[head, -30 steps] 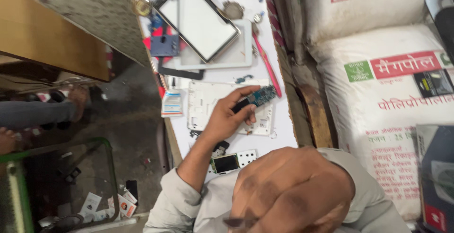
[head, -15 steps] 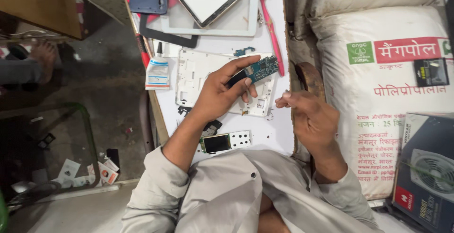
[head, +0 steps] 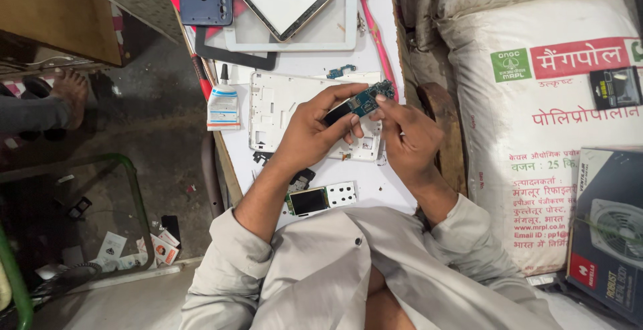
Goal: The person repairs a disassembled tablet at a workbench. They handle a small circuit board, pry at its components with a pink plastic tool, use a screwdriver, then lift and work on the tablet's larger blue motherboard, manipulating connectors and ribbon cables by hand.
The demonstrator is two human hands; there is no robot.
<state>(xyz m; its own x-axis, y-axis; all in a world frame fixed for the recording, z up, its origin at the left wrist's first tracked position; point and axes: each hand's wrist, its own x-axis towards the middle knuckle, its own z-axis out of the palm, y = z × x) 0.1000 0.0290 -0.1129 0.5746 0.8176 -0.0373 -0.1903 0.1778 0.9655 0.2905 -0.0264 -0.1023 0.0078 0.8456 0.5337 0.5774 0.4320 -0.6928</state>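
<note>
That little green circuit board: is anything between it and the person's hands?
Nothing visible. The left hand holds the circuit board in its fingertips, and the right hand touches its far end, above a white plastic frame on the table.

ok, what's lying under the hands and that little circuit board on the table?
Under the left hand, right hand and circuit board lies a white plastic device back frame on the white table. The hands cover the frame's right middle part, so what sits there cannot be seen.
</note>
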